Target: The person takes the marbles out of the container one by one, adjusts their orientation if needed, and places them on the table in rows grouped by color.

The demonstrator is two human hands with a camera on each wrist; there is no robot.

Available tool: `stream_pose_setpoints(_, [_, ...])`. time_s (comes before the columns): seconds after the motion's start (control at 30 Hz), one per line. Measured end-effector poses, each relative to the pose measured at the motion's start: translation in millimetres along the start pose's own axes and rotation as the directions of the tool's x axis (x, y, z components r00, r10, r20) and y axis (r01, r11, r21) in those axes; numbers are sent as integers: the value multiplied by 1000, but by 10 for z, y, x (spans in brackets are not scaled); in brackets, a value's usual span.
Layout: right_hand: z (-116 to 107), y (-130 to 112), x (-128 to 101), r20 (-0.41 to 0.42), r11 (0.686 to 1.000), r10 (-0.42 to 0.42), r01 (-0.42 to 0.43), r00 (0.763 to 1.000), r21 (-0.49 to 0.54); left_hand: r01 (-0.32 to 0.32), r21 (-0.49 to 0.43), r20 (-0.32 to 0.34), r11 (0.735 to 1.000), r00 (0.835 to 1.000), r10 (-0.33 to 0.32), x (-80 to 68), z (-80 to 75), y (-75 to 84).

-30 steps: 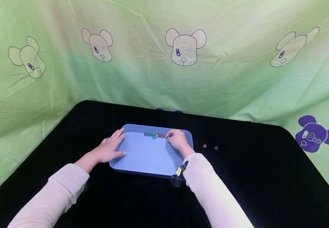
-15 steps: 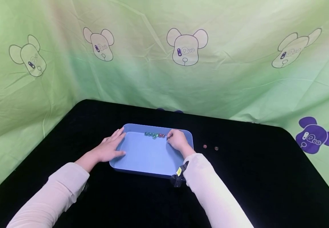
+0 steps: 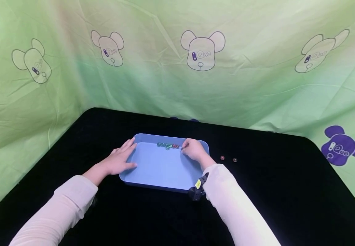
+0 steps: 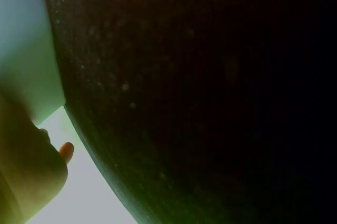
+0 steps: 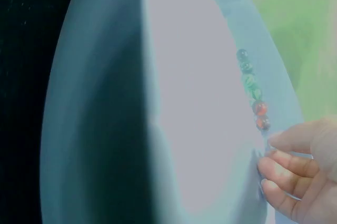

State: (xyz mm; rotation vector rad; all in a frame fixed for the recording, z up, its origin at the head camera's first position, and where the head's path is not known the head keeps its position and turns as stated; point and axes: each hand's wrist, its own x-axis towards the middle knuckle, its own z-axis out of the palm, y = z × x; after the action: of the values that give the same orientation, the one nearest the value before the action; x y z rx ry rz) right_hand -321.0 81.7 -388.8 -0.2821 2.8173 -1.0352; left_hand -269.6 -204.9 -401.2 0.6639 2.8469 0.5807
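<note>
A shallow blue tray (image 3: 162, 167) lies on the black table. Along its far inner wall runs a row of glass marbles: several green marbles (image 3: 164, 145), one sitting just in front of the others, then two red marbles (image 3: 175, 146). My left hand (image 3: 119, 161) rests over the tray's left rim with fingers spread. At the right end of the row, my right hand (image 3: 194, 150) has its fingers curled. Its thumb and fingertips (image 5: 271, 168) pinch a small dark marble, mostly hidden, beside the last red one in the right wrist view.
To the right of the tray, a red marble (image 3: 222, 158) and a brownish marble (image 3: 234, 160) lie on the black tabletop (image 3: 275, 184). A green printed curtain (image 3: 152, 85) hangs behind and beside the table.
My right hand and forearm have shifted very slightly to the right, still by the row's end. The left hand stays on the rim, and the marbles keep their places.
</note>
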Motion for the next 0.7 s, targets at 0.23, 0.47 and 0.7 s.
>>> stream_pose_setpoints(0.23, [-95, 65, -32, 26, 997, -53, 52, 998, 63, -1, 2, 2, 1000, 1000, 1, 5, -1, -4])
stream_pose_setpoints(0.47, [-119, 62, -71, 26, 987, -44, 40, 999, 159, -5, 0, 2, 1000, 1000, 5, 10, -13, -14])
stream_pose_setpoints(0.7, [-173, 15, -163, 34, 962, -93, 81, 995, 261, -4, -10, 2, 1000, 1000, 4, 8, -4, -6])
